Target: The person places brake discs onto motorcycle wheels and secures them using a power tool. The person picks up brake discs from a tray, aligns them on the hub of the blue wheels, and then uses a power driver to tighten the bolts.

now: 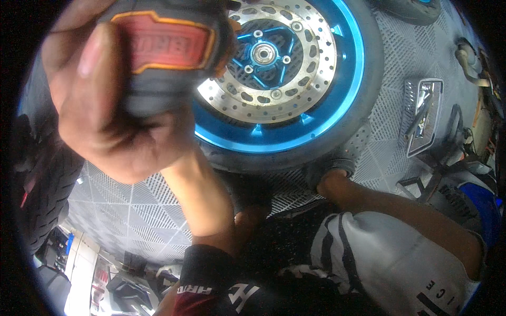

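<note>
My left hand is raised close to the camera at the upper left. It is closed round a black power tool with a red panel edged in orange; the thumb lies along the tool's side. Blur and closeness hide the tool's full shape. Below and to the right of it lies a motorcycle wheel with a blue rim, a black tyre and a drilled silver brake disc facing up. The tool and hand cover part of the wheel's left side. My right hand is not in view.
The wheel rests on a grey tiled floor. To the right lie a clear-lensed light unit and a dark metal stand. A tyre stands at the left edge. My right foot is beside the wheel.
</note>
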Action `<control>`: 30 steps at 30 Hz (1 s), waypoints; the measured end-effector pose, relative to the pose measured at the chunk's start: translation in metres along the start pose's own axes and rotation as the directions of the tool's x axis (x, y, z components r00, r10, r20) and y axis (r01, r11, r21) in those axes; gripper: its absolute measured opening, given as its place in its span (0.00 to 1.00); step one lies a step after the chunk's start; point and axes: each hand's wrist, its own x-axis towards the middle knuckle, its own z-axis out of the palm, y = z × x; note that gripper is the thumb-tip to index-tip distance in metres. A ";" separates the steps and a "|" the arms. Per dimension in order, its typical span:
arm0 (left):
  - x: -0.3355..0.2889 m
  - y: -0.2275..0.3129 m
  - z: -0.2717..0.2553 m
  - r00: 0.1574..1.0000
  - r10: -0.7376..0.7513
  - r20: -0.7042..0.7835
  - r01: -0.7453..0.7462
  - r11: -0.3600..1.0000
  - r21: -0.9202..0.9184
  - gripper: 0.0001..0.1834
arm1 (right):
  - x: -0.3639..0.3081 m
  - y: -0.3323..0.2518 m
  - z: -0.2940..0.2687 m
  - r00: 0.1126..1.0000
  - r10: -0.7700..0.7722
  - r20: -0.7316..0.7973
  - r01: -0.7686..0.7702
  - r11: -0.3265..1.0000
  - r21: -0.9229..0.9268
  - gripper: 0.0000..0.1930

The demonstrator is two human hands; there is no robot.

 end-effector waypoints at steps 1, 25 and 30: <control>-0.001 0.002 0.000 0.997 0.075 0.007 -0.075 0.992 0.104 0.25 | 0.004 -0.001 -0.001 1.000 -0.013 0.007 0.013 1.000 -0.002 0.24; -0.085 -0.017 0.027 0.866 -0.145 -0.478 0.255 0.951 0.173 0.32 | 0.088 -0.023 -0.185 0.946 0.032 0.322 0.164 0.812 -0.561 0.19; -0.120 -0.050 0.025 0.836 -0.324 -0.443 0.391 0.918 0.068 0.38 | 0.100 -0.032 -0.203 0.931 0.071 0.359 0.174 0.778 -0.604 0.18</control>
